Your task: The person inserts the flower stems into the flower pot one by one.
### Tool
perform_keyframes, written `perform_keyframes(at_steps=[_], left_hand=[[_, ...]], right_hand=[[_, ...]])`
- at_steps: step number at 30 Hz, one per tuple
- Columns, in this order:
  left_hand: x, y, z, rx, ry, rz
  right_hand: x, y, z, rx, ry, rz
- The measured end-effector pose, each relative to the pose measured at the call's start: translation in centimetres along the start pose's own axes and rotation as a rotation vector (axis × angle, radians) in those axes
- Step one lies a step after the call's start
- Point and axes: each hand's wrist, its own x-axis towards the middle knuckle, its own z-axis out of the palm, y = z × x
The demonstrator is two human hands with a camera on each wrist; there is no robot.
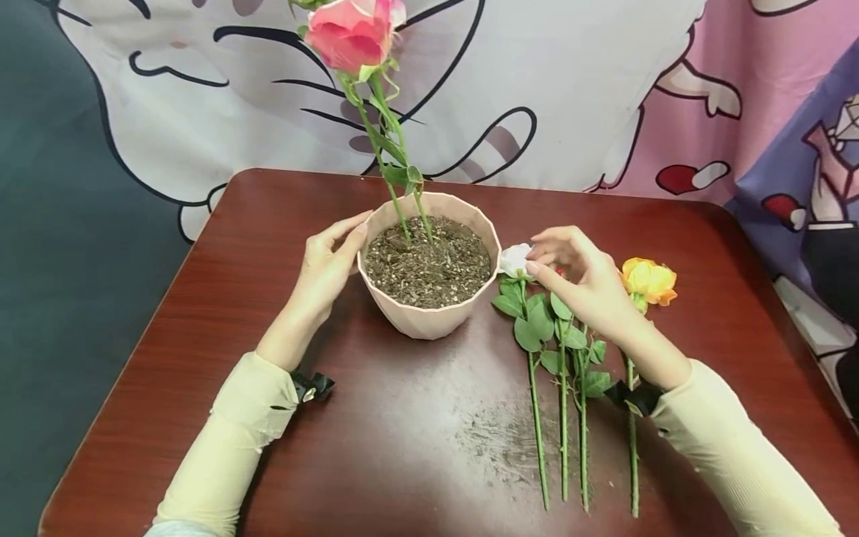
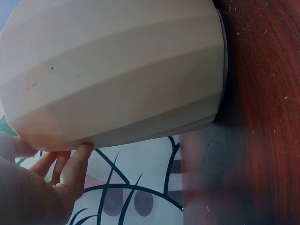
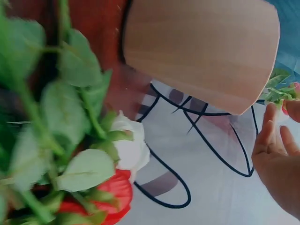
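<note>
"Left hand (image 1: pixel 325 267)?"
"Straightish fingers touching the flowerpot (image 1: pixel 426 321) on the table (image 1: pixel 362 455), apparently not gripping."
"Right hand (image 1: pixel 587 280)?"
"Loosely bent, empty, near the white rose (image 1: pixel 514 262)."
"Pink rose (image 1: pixel 352 39)?"
"Standing in the soil (image 1: pixel 429 272)."

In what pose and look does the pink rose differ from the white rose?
The pink rose stands in the pot, while the white rose lies on the table. The pink rose mixes deep and pale pink; the white rose looks plain white. Both have green stems.

Behind the reddish-brown table (image 1: pixel 382 462) hangs a cloth backdrop (image 1: pixel 584 82) printed with cartoon figures.
</note>
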Motion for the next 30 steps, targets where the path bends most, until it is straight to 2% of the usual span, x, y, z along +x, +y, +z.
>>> perform_keyframes(at_steps=[6,9,12,16,19,22,26,30], left_hand=[[0.1,-0.3,-0.5,-0.004,-0.014,0.005],[0.2,-0.4,-0.6,-0.012,-0.016,0.008],[0.3,-0.4,-0.5,-0.034,-0.019,0.008],[0.4,-0.3,-0.3,-0.068,-0.028,0.006],[0.5,-0.2,-0.4,-0.072,-0.022,0.011],[0.5,-0.3,-0.5,-0.066,-0.019,0.011],[0.5,-0.4,-0.5,-0.033,-0.027,0.01],[0.4,-0.4,-0.3,-0.017,-0.034,0.019]], right_hand=[[-4.1,0.5,-0.2,-0.286,-0.033,0.119],[-6.3,0.8,0.0,-0.392,-0.111,0.184],[-8.3,1.0,0.4,-0.448,-0.213,0.228],[-10.5,0.9,1.2,-0.453,-0.359,0.308],[-11.4,0.9,1.9,-0.397,-0.465,0.37],[-12.0,0.9,2.5,-0.34,-0.535,0.404],[-12.5,0.8,3.1,-0.31,-0.563,0.438],[-12.7,0.7,3.4,-0.326,-0.555,0.449]])
